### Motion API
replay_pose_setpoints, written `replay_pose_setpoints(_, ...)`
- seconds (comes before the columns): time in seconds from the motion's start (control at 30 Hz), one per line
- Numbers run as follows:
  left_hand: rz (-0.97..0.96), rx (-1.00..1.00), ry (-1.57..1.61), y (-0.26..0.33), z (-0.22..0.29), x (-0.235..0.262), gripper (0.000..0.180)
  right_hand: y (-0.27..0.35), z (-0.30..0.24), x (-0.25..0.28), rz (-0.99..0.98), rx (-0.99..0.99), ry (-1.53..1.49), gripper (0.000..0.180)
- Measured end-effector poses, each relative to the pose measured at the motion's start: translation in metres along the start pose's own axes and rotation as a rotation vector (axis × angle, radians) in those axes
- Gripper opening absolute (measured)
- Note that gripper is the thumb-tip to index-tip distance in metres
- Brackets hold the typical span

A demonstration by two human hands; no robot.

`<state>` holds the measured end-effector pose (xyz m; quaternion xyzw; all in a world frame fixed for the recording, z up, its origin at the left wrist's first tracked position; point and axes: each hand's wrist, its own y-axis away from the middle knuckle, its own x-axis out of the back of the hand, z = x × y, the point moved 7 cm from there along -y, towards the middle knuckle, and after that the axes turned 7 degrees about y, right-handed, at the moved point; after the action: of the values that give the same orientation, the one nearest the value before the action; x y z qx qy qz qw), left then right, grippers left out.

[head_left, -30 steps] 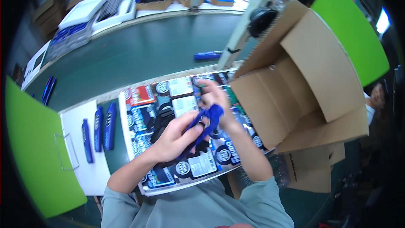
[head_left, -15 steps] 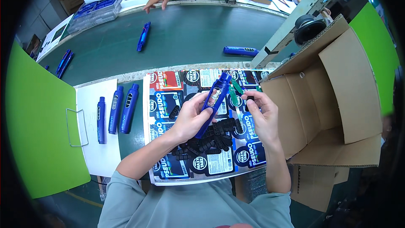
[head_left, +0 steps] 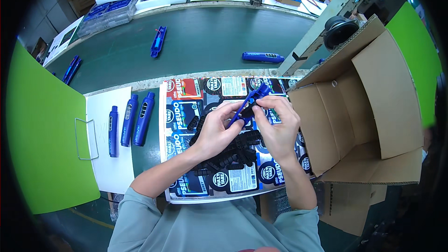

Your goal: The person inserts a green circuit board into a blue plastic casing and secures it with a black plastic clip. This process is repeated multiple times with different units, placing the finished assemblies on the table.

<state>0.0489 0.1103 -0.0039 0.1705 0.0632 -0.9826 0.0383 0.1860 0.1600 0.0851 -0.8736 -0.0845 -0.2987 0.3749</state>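
My left hand is closed around a blue tube-shaped casing, now tilted with its hollow side showing. At the casing's opening, the fingers of my right hand pinch a small black piece, partly hidden by the fingers. Below both hands lies a pile of black ribbed parts on a sheet printed with labels. To the left, three blue casings with slotted windows lie side by side, on and beside white paper.
A cardboard box stands open at the right. Beyond the sheet runs a green conveyor belt carrying an open blue shell and a blue casing. A green panel stands at the left, a metal post behind the box.
My right hand has come left to the casing with the black piece. The casing has been turned and tilted. Another person's hand has left the far side of the belt.
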Motion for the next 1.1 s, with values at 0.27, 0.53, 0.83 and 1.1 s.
replay_pose_setpoints(0.27,0.021,-0.109,-0.245,0.001,0.007,-0.004,0.034,0.009,-0.01,-0.003,0.04,0.073,0.277,0.024)
replay_pose_setpoints(0.53,0.108,-0.51,-0.696,0.011,0.042,-0.014,0.029,0.003,0.018,-0.006,-0.183,-0.325,-0.154,0.037)
replay_pose_setpoints(0.83,0.162,-0.188,-0.36,-0.002,0.029,0.015,0.033,-0.003,0.077,0.001,-0.135,-0.371,-0.316,0.019)
replay_pose_setpoints(1.1,0.181,-0.01,-0.149,0.006,0.013,0.034,0.035,0.016,0.117,-0.056,-0.348,-0.186,0.384,0.024)
